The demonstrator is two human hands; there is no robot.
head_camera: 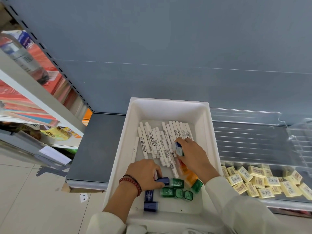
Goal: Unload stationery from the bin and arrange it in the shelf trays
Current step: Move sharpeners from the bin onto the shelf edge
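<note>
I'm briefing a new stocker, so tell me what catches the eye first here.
The white bin sits centre, white markers heaped at its far end, green cases nearer. Both hands are inside: the left hand grips a dark blue case, the right hand holds a blue-and-white case above the markers. To the right, pale yellow erasers lie in a clear tray.

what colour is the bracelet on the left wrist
The bracelet is dark red beads, seen in the head view.
</note>
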